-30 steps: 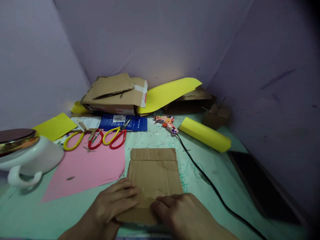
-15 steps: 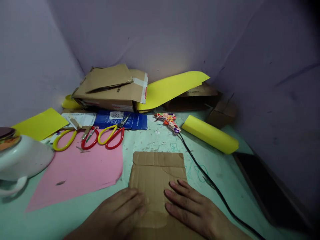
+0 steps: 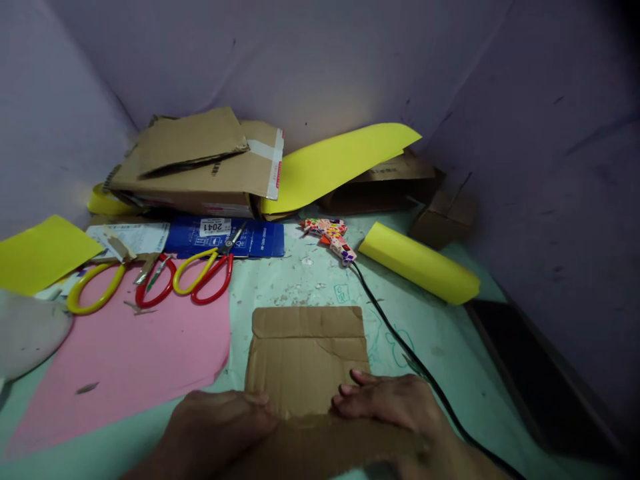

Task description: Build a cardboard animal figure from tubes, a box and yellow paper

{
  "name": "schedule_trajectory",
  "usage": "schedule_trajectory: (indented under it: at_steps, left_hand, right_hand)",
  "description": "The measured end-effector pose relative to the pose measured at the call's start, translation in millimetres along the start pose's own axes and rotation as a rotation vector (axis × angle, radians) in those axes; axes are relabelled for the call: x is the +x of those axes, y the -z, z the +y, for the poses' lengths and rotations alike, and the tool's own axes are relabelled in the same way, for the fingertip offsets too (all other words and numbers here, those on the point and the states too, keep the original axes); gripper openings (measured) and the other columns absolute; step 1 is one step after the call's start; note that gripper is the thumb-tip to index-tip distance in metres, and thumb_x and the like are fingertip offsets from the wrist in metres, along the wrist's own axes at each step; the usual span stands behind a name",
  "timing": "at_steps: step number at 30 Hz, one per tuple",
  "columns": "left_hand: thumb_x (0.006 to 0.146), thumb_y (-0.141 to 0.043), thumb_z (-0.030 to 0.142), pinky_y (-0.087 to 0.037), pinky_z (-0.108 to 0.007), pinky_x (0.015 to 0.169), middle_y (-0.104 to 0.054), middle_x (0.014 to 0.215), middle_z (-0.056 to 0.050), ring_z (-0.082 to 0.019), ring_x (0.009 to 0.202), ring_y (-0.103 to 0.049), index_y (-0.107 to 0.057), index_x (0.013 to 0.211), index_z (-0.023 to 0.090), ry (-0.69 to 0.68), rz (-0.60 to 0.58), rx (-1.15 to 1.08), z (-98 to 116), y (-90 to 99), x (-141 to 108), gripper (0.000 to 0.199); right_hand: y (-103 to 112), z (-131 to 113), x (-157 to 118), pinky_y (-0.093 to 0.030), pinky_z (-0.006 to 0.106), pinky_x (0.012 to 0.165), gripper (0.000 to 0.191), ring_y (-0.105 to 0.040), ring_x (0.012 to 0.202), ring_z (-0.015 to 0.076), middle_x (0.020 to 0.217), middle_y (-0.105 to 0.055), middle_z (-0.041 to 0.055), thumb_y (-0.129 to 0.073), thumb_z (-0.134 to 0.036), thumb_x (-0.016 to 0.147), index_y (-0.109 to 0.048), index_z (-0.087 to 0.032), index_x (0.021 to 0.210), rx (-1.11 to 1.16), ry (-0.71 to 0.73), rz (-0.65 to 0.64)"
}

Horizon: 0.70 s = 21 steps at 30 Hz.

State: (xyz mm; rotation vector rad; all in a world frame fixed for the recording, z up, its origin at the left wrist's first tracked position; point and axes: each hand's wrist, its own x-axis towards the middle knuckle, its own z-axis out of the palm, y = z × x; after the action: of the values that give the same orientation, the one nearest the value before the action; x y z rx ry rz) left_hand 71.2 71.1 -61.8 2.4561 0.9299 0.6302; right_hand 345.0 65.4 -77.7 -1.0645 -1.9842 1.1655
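The glue gun (image 3: 330, 237) lies between the scissors (image 3: 215, 267) and the paper roll (image 3: 420, 263), behind the cardboard (image 3: 307, 360).

Place: a craft corner, with a homemade look; whether it is in a home or a classroom cannot be told
Walls: purple-grey walls (image 3: 320, 60), creased and marked, closing in behind the table's far edge
Table: pale green surface (image 3: 300, 283) with pen doodles (image 3: 400, 347) and small scraps (image 3: 295, 293)
Far edge: cardboard box (image 3: 200, 183) and yellow sheet (image 3: 330, 167), stock for paper craft
Far left corner: scissors (image 3: 213, 273) with red and yellow handles, near pink paper (image 3: 150, 353)
Far right corner: yellow roll (image 3: 420, 263), near a floral-patterned glue gun (image 3: 327, 233) with a black cord (image 3: 395, 332)
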Motion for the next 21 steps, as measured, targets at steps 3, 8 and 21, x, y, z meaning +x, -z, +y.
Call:
schedule_trajectory:
  at_steps: [3,8,21]
  left_hand:
    - [0.079,-0.054,0.026,-0.045,-0.017,0.047,-0.069,0.059,0.002,-0.012,0.048,-0.062,-0.066,0.073,0.022,0.258,0.025,-0.174,3,3.2,8,0.014]
    - [0.08,-0.052,0.021,-0.048,-0.022,0.06,-0.068,0.071,-0.003,-0.016,0.068,-0.063,-0.065,0.079,0.02,0.057,0.069,-0.162,-1,4.3,7,0.013]
    - [0.092,-0.036,0.015,-0.048,-0.02,0.09,-0.072,0.086,0.001,-0.011,0.083,-0.065,-0.063,0.094,0.02,-0.268,-0.036,0.318,14,-8.5,-2,0.028]
  right_hand:
    - [0,-13,2,-0.055,0.03,0.08,0.014,-0.071,0.073,0.0191,0.079,-0.076,0.0031,-0.061,-0.027,0.078,-0.071,-0.018,0.083,0.055,-0.174,0.072]
    - [-6,-10,-6,-0.051,0.035,0.088,0.019,-0.071,0.078,0.0193,0.082,-0.075,0.0037,-0.057,-0.033,0.084,-0.07,-0.019,0.086,0.047,0.032,0.175]
    - [11,-20,4,-0.037,0.031,0.106,0.028,-0.057,0.112,0.0145,0.12,-0.065,0.0023,-0.044,-0.029,0.095,-0.061,-0.019,0.114,-0.638,0.63,-0.209]
